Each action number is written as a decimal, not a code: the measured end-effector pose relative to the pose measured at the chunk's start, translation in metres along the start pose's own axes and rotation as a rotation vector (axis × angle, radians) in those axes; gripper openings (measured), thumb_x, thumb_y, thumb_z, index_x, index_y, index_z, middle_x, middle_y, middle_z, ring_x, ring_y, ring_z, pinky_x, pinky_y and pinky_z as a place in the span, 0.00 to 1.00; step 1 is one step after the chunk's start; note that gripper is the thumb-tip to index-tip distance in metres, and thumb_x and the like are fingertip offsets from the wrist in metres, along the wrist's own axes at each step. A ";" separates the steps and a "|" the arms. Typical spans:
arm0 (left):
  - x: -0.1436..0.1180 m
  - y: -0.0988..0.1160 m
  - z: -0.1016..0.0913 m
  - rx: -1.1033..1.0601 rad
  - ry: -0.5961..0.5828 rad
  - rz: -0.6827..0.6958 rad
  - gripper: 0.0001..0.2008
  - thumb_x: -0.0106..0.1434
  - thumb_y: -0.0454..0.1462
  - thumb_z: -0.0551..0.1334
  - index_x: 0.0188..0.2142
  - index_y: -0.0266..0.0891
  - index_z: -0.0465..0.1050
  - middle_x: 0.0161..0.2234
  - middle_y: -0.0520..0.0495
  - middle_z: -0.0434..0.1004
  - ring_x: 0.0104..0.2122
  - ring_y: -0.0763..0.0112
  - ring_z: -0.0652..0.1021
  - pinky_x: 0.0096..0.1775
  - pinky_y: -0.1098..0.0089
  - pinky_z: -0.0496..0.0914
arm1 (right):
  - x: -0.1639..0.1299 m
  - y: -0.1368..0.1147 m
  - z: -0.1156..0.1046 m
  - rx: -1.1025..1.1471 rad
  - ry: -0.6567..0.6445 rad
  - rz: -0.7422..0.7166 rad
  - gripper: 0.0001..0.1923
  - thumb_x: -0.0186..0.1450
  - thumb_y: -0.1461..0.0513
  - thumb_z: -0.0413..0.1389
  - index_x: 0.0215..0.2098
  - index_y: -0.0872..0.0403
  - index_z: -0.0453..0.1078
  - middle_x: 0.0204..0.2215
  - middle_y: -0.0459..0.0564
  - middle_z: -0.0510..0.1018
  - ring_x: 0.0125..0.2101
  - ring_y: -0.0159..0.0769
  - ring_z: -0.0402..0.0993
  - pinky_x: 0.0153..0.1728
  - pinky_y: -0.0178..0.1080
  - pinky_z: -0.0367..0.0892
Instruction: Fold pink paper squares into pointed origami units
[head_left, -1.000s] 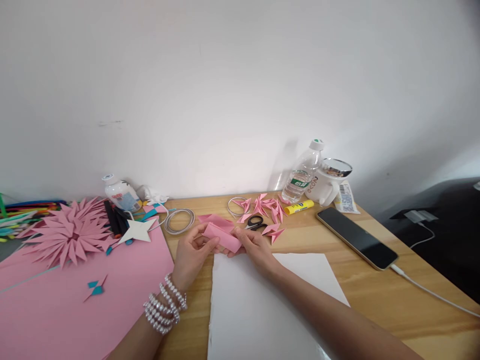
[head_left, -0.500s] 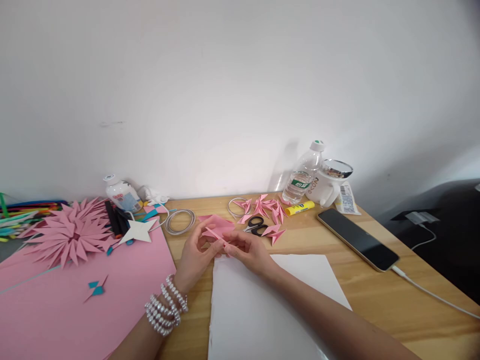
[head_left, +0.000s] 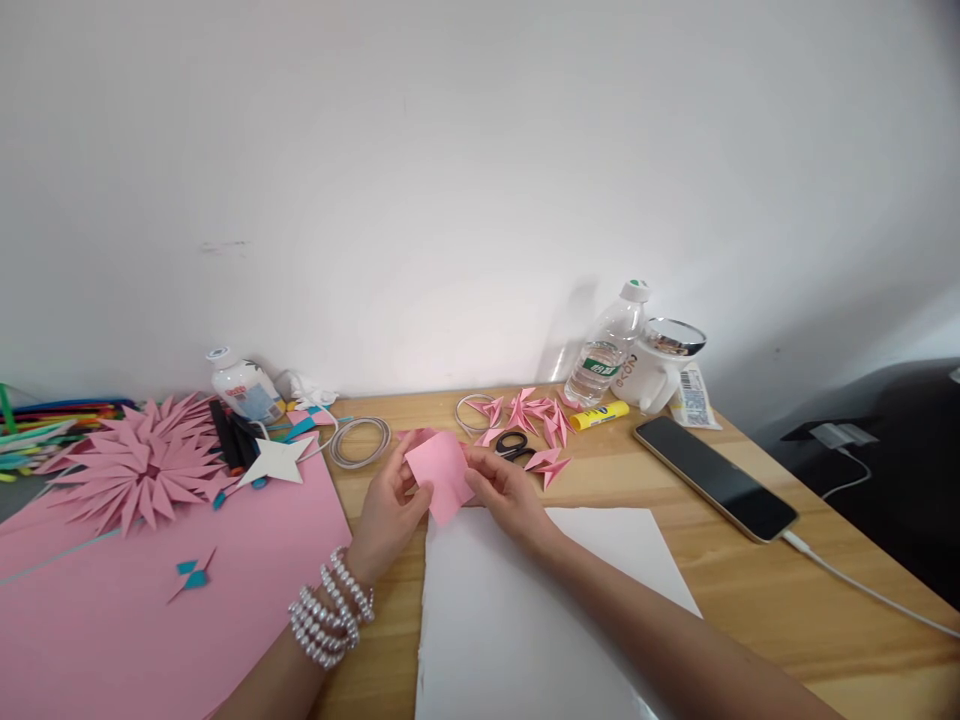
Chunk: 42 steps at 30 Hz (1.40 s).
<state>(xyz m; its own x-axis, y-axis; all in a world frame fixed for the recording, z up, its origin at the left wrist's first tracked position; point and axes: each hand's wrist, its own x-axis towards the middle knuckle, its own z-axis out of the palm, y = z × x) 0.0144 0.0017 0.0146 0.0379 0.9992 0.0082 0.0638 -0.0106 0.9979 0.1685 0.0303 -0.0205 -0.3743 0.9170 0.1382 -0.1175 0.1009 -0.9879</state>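
A small square of pink paper [head_left: 440, 474] is held up between my two hands, its flat face toward me. My left hand [head_left: 392, 500] grips its left edge, thumb in front and fingers behind. On the other side, my right hand [head_left: 506, 492] pinches the right edge. Behind the square, part of another pink paper [head_left: 414, 436] shows on the table. Just below lies a white sheet [head_left: 547, 610]. Black-handled scissors [head_left: 513, 446] rest beyond my right hand, partly hidden, next to several folded pink paper pieces [head_left: 529, 410].
Left are a pink sheet [head_left: 277, 590], a spiky pink paper flower [head_left: 150, 470], a white paper star [head_left: 276, 461] and a coiled cable [head_left: 360, 442]. Right are a glue stick [head_left: 600, 415], a water bottle [head_left: 606, 345], a mug [head_left: 656, 375] and a phone [head_left: 716, 478] on its cable.
The pink paper, seen as a narrow folded strip before, is now opened out with its flat square face showing. My right hand has shifted slightly right, away from my left hand.
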 end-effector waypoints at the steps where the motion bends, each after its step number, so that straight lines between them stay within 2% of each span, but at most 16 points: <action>1: 0.000 0.000 0.000 -0.002 -0.007 -0.006 0.32 0.54 0.33 0.57 0.58 0.38 0.50 0.54 0.39 0.63 0.49 0.61 0.69 0.44 0.65 0.68 | 0.000 0.000 0.000 -0.011 0.017 0.004 0.15 0.60 0.56 0.49 0.42 0.54 0.67 0.33 0.49 0.73 0.33 0.35 0.70 0.34 0.37 0.66; 6: -0.001 0.000 0.000 0.019 -0.018 -0.032 0.24 0.53 0.36 0.59 0.51 0.34 0.61 0.44 0.40 0.73 0.42 0.61 0.74 0.42 0.61 0.70 | -0.001 0.000 -0.002 -0.047 0.060 0.025 0.14 0.61 0.57 0.48 0.41 0.53 0.68 0.32 0.48 0.72 0.33 0.36 0.68 0.33 0.37 0.66; 10: 0.000 -0.002 0.000 0.040 0.010 -0.048 0.19 0.52 0.36 0.60 0.44 0.33 0.68 0.39 0.40 0.76 0.38 0.61 0.76 0.40 0.61 0.70 | -0.001 0.001 -0.002 -0.053 0.066 0.029 0.12 0.60 0.56 0.48 0.37 0.53 0.69 0.30 0.47 0.71 0.32 0.36 0.67 0.28 0.36 0.67; 16: 0.000 -0.007 -0.004 0.068 -0.032 0.001 0.17 0.52 0.36 0.60 0.44 0.36 0.71 0.40 0.44 0.76 0.40 0.60 0.75 0.41 0.61 0.70 | -0.001 0.001 0.000 0.050 0.065 0.107 0.14 0.58 0.52 0.51 0.30 0.55 0.66 0.22 0.45 0.69 0.20 0.30 0.66 0.18 0.33 0.66; 19: -0.001 -0.004 -0.004 0.097 -0.079 0.036 0.15 0.54 0.36 0.58 0.41 0.39 0.74 0.42 0.45 0.76 0.43 0.60 0.73 0.45 0.61 0.67 | -0.001 0.003 0.000 0.137 0.056 0.155 0.15 0.58 0.51 0.51 0.32 0.55 0.65 0.20 0.44 0.69 0.16 0.28 0.66 0.16 0.33 0.67; 22: -0.001 -0.002 -0.004 0.114 -0.090 0.092 0.12 0.54 0.35 0.58 0.36 0.42 0.77 0.43 0.46 0.75 0.46 0.60 0.72 0.48 0.61 0.64 | 0.001 0.005 -0.001 0.210 0.106 0.180 0.18 0.57 0.50 0.51 0.36 0.55 0.65 0.23 0.45 0.71 0.16 0.29 0.68 0.15 0.32 0.67; 25: 0.000 -0.002 -0.004 0.136 -0.072 0.130 0.11 0.52 0.32 0.58 0.33 0.43 0.78 0.43 0.47 0.75 0.45 0.60 0.72 0.47 0.61 0.65 | 0.003 0.004 -0.001 0.301 0.157 0.218 0.22 0.59 0.47 0.46 0.40 0.55 0.65 0.27 0.49 0.73 0.20 0.32 0.71 0.14 0.33 0.68; 27: 0.000 -0.003 -0.004 0.158 -0.066 0.141 0.12 0.52 0.31 0.57 0.33 0.43 0.78 0.43 0.47 0.76 0.45 0.60 0.72 0.48 0.60 0.64 | 0.003 0.001 -0.001 0.337 0.123 0.210 0.23 0.60 0.46 0.45 0.41 0.55 0.64 0.29 0.50 0.73 0.22 0.34 0.72 0.16 0.34 0.70; 30: 0.001 -0.004 -0.004 0.190 -0.070 0.127 0.15 0.51 0.29 0.55 0.34 0.43 0.77 0.42 0.48 0.76 0.46 0.62 0.71 0.50 0.60 0.61 | 0.001 -0.002 0.000 0.286 0.042 0.167 0.21 0.56 0.50 0.53 0.42 0.54 0.63 0.32 0.49 0.73 0.24 0.33 0.73 0.23 0.36 0.72; 34: 0.000 -0.004 -0.004 0.102 -0.049 0.028 0.16 0.48 0.28 0.55 0.34 0.42 0.77 0.45 0.48 0.74 0.47 0.62 0.71 0.49 0.61 0.63 | 0.001 -0.001 -0.002 0.255 0.058 0.153 0.21 0.53 0.52 0.57 0.41 0.54 0.63 0.34 0.48 0.72 0.27 0.32 0.72 0.29 0.38 0.73; 38: 0.002 -0.005 -0.005 -0.093 0.014 -0.050 0.14 0.51 0.32 0.57 0.37 0.38 0.75 0.44 0.44 0.74 0.43 0.61 0.73 0.43 0.63 0.68 | 0.002 0.000 -0.002 0.251 0.081 0.142 0.21 0.54 0.53 0.56 0.42 0.53 0.62 0.34 0.48 0.72 0.30 0.33 0.71 0.28 0.37 0.72; 42: 0.002 -0.005 -0.004 -0.083 0.017 -0.090 0.15 0.55 0.40 0.58 0.41 0.36 0.72 0.37 0.42 0.78 0.37 0.63 0.76 0.38 0.66 0.70 | 0.001 0.000 0.000 0.113 0.054 0.073 0.20 0.54 0.57 0.57 0.44 0.54 0.64 0.30 0.47 0.71 0.23 0.28 0.67 0.23 0.32 0.69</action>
<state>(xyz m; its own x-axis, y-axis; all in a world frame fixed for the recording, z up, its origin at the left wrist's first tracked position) 0.0097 0.0039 0.0094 0.0187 0.9965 -0.0813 -0.0164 0.0816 0.9965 0.1681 0.0309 -0.0200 -0.3359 0.9400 0.0595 -0.1962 -0.0080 -0.9805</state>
